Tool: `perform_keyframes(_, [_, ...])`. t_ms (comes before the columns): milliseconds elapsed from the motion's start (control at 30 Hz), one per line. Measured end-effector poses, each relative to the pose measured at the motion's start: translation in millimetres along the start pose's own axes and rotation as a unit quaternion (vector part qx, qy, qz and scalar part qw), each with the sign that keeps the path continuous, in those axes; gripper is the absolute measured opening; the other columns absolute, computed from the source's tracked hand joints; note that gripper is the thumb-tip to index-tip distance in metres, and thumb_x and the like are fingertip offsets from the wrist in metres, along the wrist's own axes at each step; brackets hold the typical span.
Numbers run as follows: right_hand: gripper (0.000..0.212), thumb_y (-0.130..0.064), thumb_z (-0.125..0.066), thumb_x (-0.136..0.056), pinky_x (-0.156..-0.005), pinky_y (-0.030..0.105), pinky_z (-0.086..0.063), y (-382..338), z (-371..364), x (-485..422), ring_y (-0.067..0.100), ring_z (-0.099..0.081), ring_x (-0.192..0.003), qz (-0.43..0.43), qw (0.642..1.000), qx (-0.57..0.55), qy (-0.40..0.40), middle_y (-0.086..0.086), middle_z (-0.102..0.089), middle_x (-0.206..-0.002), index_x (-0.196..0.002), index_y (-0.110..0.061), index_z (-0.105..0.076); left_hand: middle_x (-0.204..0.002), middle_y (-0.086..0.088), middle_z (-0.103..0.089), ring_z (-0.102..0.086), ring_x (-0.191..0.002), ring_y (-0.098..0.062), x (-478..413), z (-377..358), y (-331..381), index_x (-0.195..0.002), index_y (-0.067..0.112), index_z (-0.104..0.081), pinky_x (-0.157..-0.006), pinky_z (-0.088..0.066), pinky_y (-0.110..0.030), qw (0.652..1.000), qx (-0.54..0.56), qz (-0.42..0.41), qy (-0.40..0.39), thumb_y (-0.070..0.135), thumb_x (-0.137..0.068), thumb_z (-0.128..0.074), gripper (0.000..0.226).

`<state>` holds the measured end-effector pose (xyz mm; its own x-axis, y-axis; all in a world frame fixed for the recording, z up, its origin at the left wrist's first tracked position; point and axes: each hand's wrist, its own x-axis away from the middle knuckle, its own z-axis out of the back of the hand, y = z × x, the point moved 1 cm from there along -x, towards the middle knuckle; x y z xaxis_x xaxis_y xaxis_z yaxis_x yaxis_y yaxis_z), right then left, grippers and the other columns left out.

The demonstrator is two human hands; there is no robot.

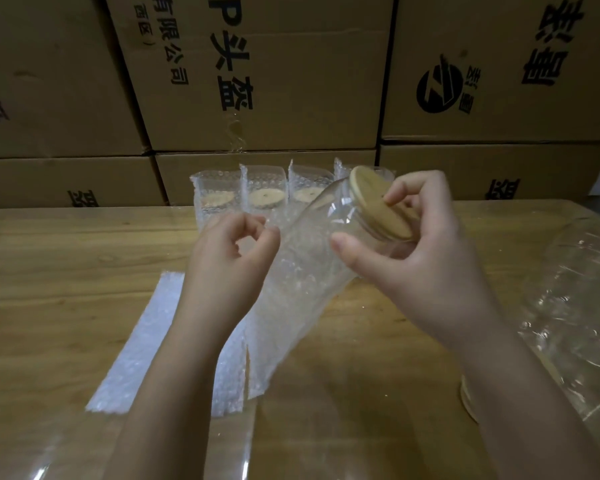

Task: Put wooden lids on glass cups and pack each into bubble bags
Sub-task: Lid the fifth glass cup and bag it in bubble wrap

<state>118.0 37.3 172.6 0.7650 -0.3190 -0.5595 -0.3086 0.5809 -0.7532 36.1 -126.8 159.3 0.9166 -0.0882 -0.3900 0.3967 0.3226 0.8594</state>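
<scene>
**One lidded cup at the mouth of its bag**

Right hand [426,271] holds the glass cup [329,230] tilted above the tabletop [66,258], base pointing down-left and wooden lid [378,206] up-right. Thumb lies along the glass near the rim; the fingers [406,199] curl over the lid's face. Judgement: this grip keeps the lid seated while the cup leans.

Left hand [229,258] has its fingers curled and pinched together at the upper edge of the bubble bag [291,306], apparently holding the mouth open. The bag hangs slack, its lower end touching the tabletop. The cup's base seems to be just inside the mouth; how far, I cannot tell through the film.

Spare flat bags [142,341] lie directly under the left forearm, near for the next pick. Three packed cups [267,195] stand upright in a row at the far edge against the cardboard boxes [291,81]; a fourth is partly hidden. Clear plastic wrap [575,306] sits at the right.

Step in hand: bagging; the lid is on.
</scene>
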Motion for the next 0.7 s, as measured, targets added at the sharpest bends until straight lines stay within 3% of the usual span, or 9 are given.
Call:
perform_keyframes(100, [0.054, -0.063, -0.068, -0.059, -0.066, 0.04, -0.055, -1, -7, 2, 0.007, -0.061, -0.079, -0.007, 0.999, 0.024, -0.036, -0.015, -0.056, -0.095, -0.096, -0.038, -0.037, -0.103, 0.014, -0.069, -0.063, -0.092, 0.004, 0, -3, 0, -0.07, 0.009, -0.054, -0.082, -0.047, -0.029, 0.997, 0.079, 0.019, -0.015, 0.024, -0.089, -0.063, 0.026])
perform_keyframes(200, [0.052, -0.062, -0.067, -0.059, -0.061, 0.017, -0.043, -2, -11, 3, -0.005, -0.053, -0.08, 0.009, 0.994, 0.079, -0.072, -0.022, -0.052, -0.094, -0.093, -0.04, -0.035, -0.105, 0.01, -0.071, -0.064, -0.099, 0.003, 3, -7, 5, -0.063, 0.018, -0.055, -0.088, -0.047, -0.032, 0.985, 0.168, 0.015, -0.035, 0.018, -0.091, -0.062, 0.028])
perform_keyframes(233, [0.05, -0.062, -0.066, -0.059, -0.062, 0.015, -0.038, -3, -12, 4, -0.006, -0.05, -0.083, 0.026, 0.991, 0.105, -0.08, -0.023, -0.049, -0.094, -0.092, -0.04, -0.034, -0.104, 0.008, -0.072, -0.064, -0.104, -0.001, 4, -8, 6, -0.062, 0.021, -0.056, -0.093, -0.048, -0.036, 0.98, 0.195, 0.01, -0.042, 0.016, -0.091, -0.062, 0.03])
perform_keyframes(300, [0.048, -0.064, -0.063, -0.061, -0.073, 0.018, -0.029, -5, -11, 6, -0.005, -0.043, -0.092, 0.071, 0.981, 0.162, -0.084, -0.027, -0.046, -0.098, -0.09, -0.041, -0.032, -0.104, 0.004, -0.073, -0.064, -0.108, -0.007, 6, -10, 9, -0.059, 0.025, -0.059, -0.098, -0.047, -0.041, 0.97, 0.235, 0.004, -0.056, 0.018, -0.087, -0.064, 0.03])
perform_keyframes(367, [0.048, -0.07, -0.054, -0.06, -0.076, 0.025, -0.02, -6, -10, 6, -0.002, -0.035, -0.088, 0.103, 0.966, 0.228, -0.07, -0.03, -0.044, -0.098, -0.092, -0.042, -0.031, -0.104, 0.002, -0.073, -0.065, -0.108, -0.009, 6, -11, 9, -0.061, 0.023, -0.061, -0.099, -0.047, -0.041, 0.965, 0.251, 0.009, -0.073, 0.022, -0.083, -0.065, 0.022])
perform_keyframes(500, [0.05, -0.077, -0.048, -0.061, -0.074, 0.027, -0.012, 2, -16, 5, 0.003, -0.031, -0.09, 0.088, 0.942, 0.312, -0.092, -0.029, -0.042, -0.091, -0.09, -0.041, -0.029, -0.1, 0.007, -0.072, -0.064, -0.099, 0.003, 2, -11, -1, -0.064, 0.016, -0.058, -0.095, -0.048, -0.035, 0.99, 0.118, 0.013, -0.073, 0.02, -0.088, -0.066, 0.025])
perform_keyframes(633, [0.05, -0.079, -0.047, -0.063, -0.075, 0.031, -0.013, 19, -33, 4, 0.007, -0.038, -0.092, 0.065, 0.934, 0.328, -0.129, -0.023, -0.047, -0.095, -0.089, -0.041, -0.027, -0.089, 0.009, -0.062, -0.055, -0.069, 0.012, -3, -6, -9, -0.068, 0.02, -0.058, -0.061, -0.039, -0.007, 0.995, -0.086, -0.032, -0.048, 0.028, -0.086, -0.067, 0.022])
perform_keyframes(700, [0.051, -0.08, -0.046, -0.061, -0.074, 0.031, -0.013, 26, -40, 4, 0.007, -0.037, -0.092, 0.054, 0.934, 0.324, -0.143, -0.023, -0.047, -0.096, -0.089, -0.042, -0.027, -0.081, 0.009, -0.058, -0.053, -0.062, 0.009, -4, -4, -10, -0.067, 0.023, -0.056, -0.054, -0.038, -0.008, 0.989, -0.138, -0.042, -0.046, 0.031, -0.086, -0.067, 0.024])
